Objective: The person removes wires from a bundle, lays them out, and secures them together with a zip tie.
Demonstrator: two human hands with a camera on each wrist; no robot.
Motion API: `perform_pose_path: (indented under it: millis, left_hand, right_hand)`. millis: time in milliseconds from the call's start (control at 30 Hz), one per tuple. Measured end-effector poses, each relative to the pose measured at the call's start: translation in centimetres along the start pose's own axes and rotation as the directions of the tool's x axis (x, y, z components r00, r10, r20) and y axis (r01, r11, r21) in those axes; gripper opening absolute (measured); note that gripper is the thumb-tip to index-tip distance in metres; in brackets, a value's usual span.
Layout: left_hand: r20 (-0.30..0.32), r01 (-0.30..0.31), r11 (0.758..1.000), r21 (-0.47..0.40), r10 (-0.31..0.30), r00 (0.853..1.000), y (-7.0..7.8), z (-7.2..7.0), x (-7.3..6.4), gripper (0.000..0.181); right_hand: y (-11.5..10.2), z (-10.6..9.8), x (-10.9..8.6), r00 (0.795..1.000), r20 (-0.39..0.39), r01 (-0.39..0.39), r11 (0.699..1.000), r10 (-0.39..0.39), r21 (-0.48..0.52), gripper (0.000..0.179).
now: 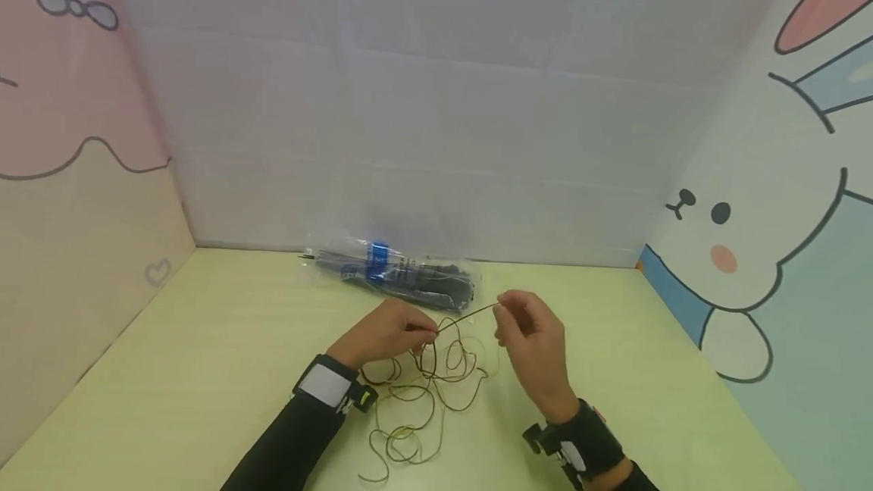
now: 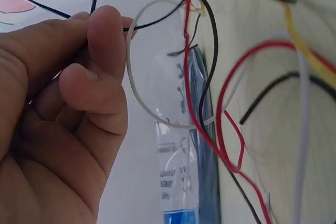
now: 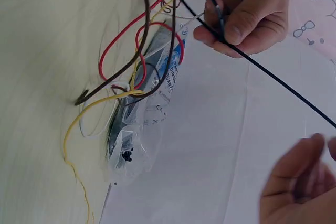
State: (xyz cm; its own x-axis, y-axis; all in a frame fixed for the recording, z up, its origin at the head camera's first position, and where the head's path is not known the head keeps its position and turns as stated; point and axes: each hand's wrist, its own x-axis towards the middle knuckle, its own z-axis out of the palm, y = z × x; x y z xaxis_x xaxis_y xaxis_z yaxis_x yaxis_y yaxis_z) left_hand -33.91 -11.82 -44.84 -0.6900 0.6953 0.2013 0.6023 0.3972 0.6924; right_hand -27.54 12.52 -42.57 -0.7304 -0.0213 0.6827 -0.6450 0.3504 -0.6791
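A thin black wire (image 3: 283, 85) stretches between my two hands. My left hand (image 1: 395, 332) pinches it between thumb and fingers, with a loop of it rising by the fingertips. Up and to the right, my right hand (image 1: 535, 343) pinches the same wire with thumb and index finger at its far stretch, shown in the head view. Below the hands spreads a loose tangle of wires: red wire (image 2: 187, 77), white wire (image 2: 130, 72), yellow wire (image 3: 66, 135) and dark brown wire (image 3: 169, 51). Some loops hang from beside my left hand.
A clear plastic bag (image 1: 409, 279) with a blue label lies behind the tangle, full of long dark thin strips. It is close to the white back wall (image 1: 409, 112). Printed side panels (image 1: 771, 248) border the pale yellow table (image 1: 204, 370).
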Motion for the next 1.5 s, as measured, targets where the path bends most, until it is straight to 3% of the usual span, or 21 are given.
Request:
perform_pose_path:
  millis: [67,100,133,233,333,400,433,567,700,800,1000,1133,1233,1333,1500]
  left_hand:
    - [-0.017,0.028,1.000,0.009,-0.028,0.999,-0.2,-0.2,-0.2,0.014]
    - [-0.020,0.039,0.999,0.010,-0.039,0.999,-0.3,-0.3,-0.2,0.014]
    - [-0.020,0.052,0.999,0.008,-0.051,0.998,-0.5,-0.3,-0.3,0.014]
    - [-0.010,0.066,0.998,0.002,-0.066,0.998,-0.8,-0.4,-0.3,0.015]
    - [-0.013,0.067,0.998,-0.001,-0.067,0.998,-1.0,-0.4,-0.1,0.015]
    - [-0.022,0.068,0.998,0.009,-0.068,0.997,-1.2,-0.3,0.0,0.015]
    - [-0.024,0.067,0.998,0.007,-0.067,0.997,-1.2,-0.3,0.0,0.015]
    - [-0.016,0.043,0.999,0.001,-0.043,0.999,-1.3,-0.1,0.2,0.015]
    - [0.005,0.035,0.999,-0.016,-0.035,0.999,-1.2,0.0,0.4,0.016]
    - [0.008,0.041,0.999,-0.031,-0.041,0.999,-1.2,-0.1,0.4,0.015]
    - [0.017,0.036,0.999,-0.026,-0.035,0.999,-1.4,0.4,0.5,0.015]
    - [0.025,0.036,0.999,-0.023,-0.035,0.999,-1.4,0.6,0.6,0.015]
    - [0.032,0.040,0.999,-0.035,-0.039,0.999,-1.5,0.7,0.5,0.015]
    - [0.042,0.045,0.998,-0.044,-0.043,0.998,-1.5,0.6,0.4,0.016]
    - [0.052,0.035,0.999,-0.015,-0.034,0.998,-1.5,0.6,0.5,0.017]
  right_hand:
    - [0.2,0.4,-0.2,0.978,0.139,-0.141,0.984,0.155,-0.105,0.033]
    - [0.4,0.7,-0.4,0.950,0.223,-0.179,0.967,0.218,-0.180,0.042]
    - [0.5,1.0,-0.6,0.918,0.311,-0.163,0.950,0.245,-0.267,0.052]
    - [1.2,2.4,-0.9,0.795,0.557,0.049,0.889,0.241,-0.456,0.075]
    - [2.3,3.9,-0.8,0.671,0.715,0.269,0.833,0.198,-0.484,0.084]
    - [2.9,4.7,-0.7,0.616,0.767,0.358,0.801,0.183,-0.479,0.071]
    - [3.1,4.9,-0.7,0.604,0.779,0.398,0.782,0.169,-0.479,0.061]
    - [3.3,4.5,-0.8,0.602,0.778,0.428,0.751,0.178,-0.503,0.032]
    - [3.5,3.5,-0.6,0.582,0.788,0.396,0.774,0.204,-0.493,0.025]
    - [3.7,3.1,-0.4,0.566,0.807,0.423,0.783,0.166,-0.457,0.015]
    - [3.9,2.7,-1.0,0.560,0.827,0.495,0.780,0.050,-0.382,0.024]
    - [3.6,2.1,-1.5,0.566,0.821,0.469,0.790,0.075,-0.395,0.021]
    - [3.4,1.8,-1.8,0.552,0.830,0.491,0.773,0.081,-0.402,0.026]
    - [3.5,1.5,-2.1,0.543,0.838,0.549,0.733,0.053,-0.402,0.016]
    - [3.6,0.8,-2.5,0.569,0.820,0.575,0.685,0.058,-0.447,0.011]
